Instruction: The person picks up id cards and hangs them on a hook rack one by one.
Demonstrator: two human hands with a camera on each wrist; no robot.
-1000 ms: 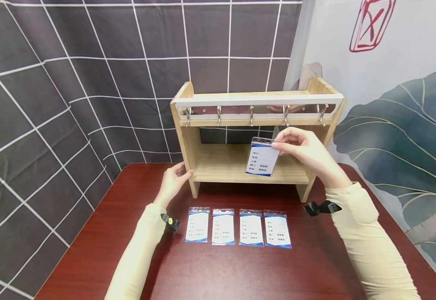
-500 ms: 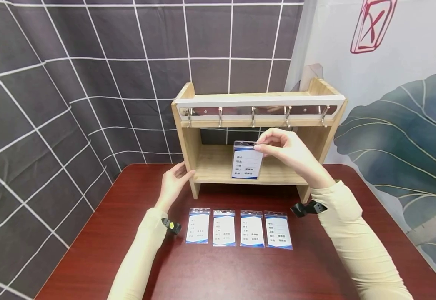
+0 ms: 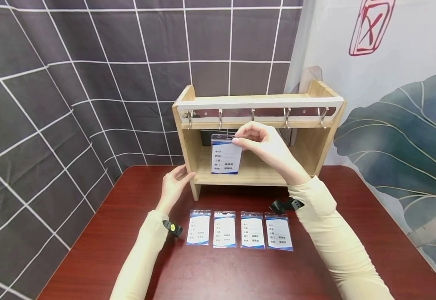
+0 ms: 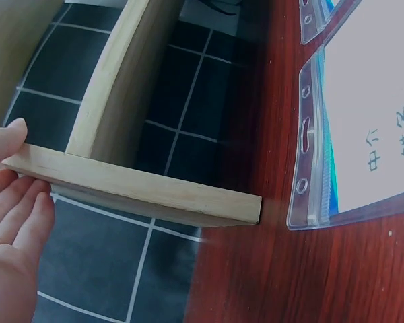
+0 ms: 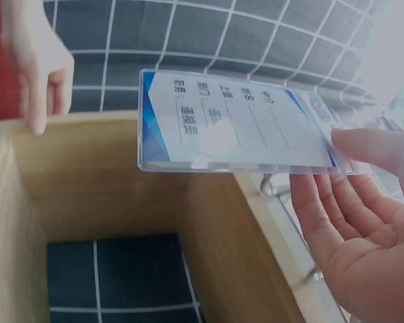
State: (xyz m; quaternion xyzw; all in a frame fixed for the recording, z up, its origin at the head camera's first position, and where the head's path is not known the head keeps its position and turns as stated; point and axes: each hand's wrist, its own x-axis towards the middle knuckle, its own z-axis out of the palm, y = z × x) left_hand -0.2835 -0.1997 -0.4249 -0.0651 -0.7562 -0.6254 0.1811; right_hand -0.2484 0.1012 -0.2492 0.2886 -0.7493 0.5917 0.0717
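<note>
While the fingers of your right hand (image 3: 264,143) pinch a clear plastic badge holder (image 3: 224,160) by its top edge before the open-fronted wooden rack (image 3: 317,154), your left hand (image 3: 173,182) grips the rack's side edge between thumb and fingers. Four rectangular badges (image 3: 224,230) lie in a row on the glossy red-brown counter (image 3: 218,275).

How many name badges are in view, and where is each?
5. One badge is in the right hand, in front of the wooden shelf; four lie in a row on the table, from leftmost badge to rightmost badge. Others could be hidden.
</note>
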